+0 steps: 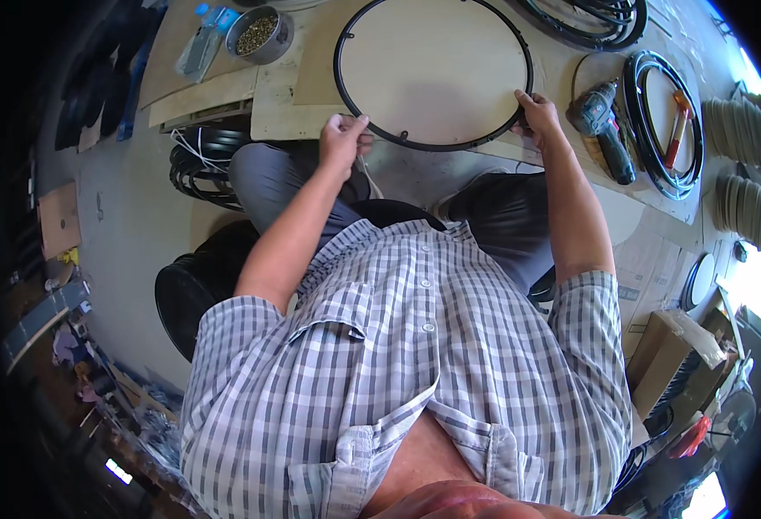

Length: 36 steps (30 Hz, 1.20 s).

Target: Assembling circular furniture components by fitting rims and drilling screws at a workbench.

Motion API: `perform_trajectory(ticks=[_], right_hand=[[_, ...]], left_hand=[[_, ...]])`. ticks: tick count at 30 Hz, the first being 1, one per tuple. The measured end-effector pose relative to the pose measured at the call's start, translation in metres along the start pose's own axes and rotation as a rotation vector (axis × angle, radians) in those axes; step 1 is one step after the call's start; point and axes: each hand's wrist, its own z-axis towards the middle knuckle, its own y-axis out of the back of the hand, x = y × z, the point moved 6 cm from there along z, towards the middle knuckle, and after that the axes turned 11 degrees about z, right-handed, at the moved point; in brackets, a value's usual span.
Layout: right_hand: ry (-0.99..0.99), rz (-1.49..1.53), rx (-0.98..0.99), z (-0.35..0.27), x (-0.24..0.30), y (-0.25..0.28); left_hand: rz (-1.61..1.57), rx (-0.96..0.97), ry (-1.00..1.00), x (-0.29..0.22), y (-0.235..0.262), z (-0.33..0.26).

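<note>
A large black hoop (449, 147) with small tabs along its inner side lies level at the near edge of the workbench. My left hand (344, 143) is closed in a pinch at the hoop's near-left rim. On the right, my right hand (538, 117) grips the rim with the thumb on top and the fingers partly hidden beneath. Inside the ring shows a pale tan surface (436, 65); I cannot tell whether it is a panel or the bench top. Nearest to my right hand is a cordless drill (603, 130) lying on the bench.
Coiled black hoops (631, 130) lie right of the drill, with an orange-handled hammer (679, 130) inside. More black hoops (588, 39) lie at the far right. A metal bowl (260, 36) of small brass-coloured pieces and a plastic bottle (216, 17) stand far left. Stacked discs (748, 130) are at right.
</note>
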Motion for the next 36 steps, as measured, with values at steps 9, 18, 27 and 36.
perform_trajectory(ticks=[9, 18, 27, 36], right_hand=[[0.064, -0.064, -0.002, -0.022, -0.042, -0.007], [-0.150, 0.122, 0.215, -0.114, -0.083, -0.058], [0.996, -0.792, -0.246, -0.063, 0.086, -0.043], [0.953, -1.030, -0.125, 0.038, 0.106, -0.084]], left_hand=[[-0.003, -0.073, -0.029, -0.001, 0.001, 0.007], [0.648, -0.388, -0.342, -0.045, 0.038, 0.082], [0.849, -0.498, -0.456, -0.068, 0.040, 0.115], [1.214, -0.300, -0.729, -0.112, -0.009, 0.142]])
